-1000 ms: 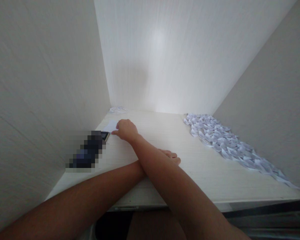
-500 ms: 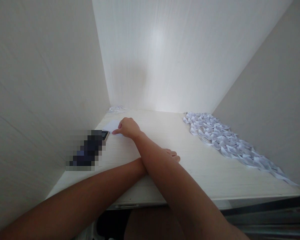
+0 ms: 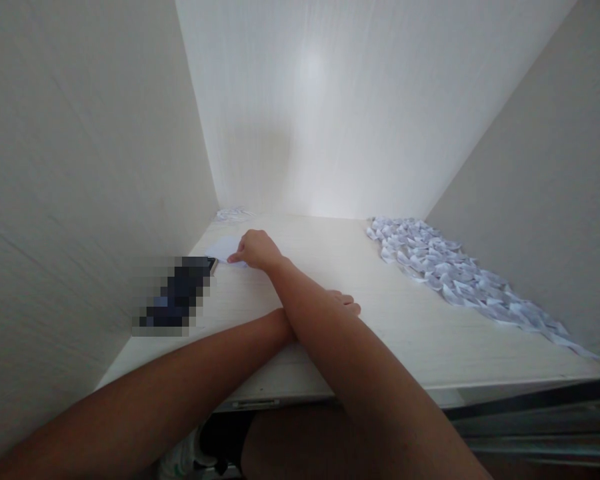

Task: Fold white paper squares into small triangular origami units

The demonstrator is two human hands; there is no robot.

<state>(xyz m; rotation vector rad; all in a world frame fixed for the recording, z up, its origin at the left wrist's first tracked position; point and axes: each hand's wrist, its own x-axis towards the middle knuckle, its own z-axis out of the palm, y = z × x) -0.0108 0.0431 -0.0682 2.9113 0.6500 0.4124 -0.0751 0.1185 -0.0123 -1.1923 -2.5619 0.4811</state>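
The fingers (image 3: 235, 258) of the right hand (image 3: 256, 250) are curled down, and their tips rest on the near right edge of a white sheet of paper (image 3: 221, 248). From where I stand I cannot tell whether they pinch the edge or only press on it. The sheet lies flat on the surface (image 3: 330, 267), to the left of the knuckles and a little beyond them, toward the left wall. It looks so flattened from this angle that I cannot tell which way its long side runs.

To get there, the right forearm crosses over the left one. This makes the right hand the nearer one to the sheet by far. The left hand (image 3: 347, 305) lies well apart from it, toward the middle of the surface. Only its fingertips show past the right forearm, stretched out flat and holding nothing.

Just beside the sheet, on its near left side, is a dark phone (image 3: 177, 293), close against the left wall. A small cluster of folded papers (image 3: 231, 215) sits in the back left corner. Well off to the right, a long heap of folded paper pieces (image 3: 455, 277) runs along the right wall from the back toward the front edge.
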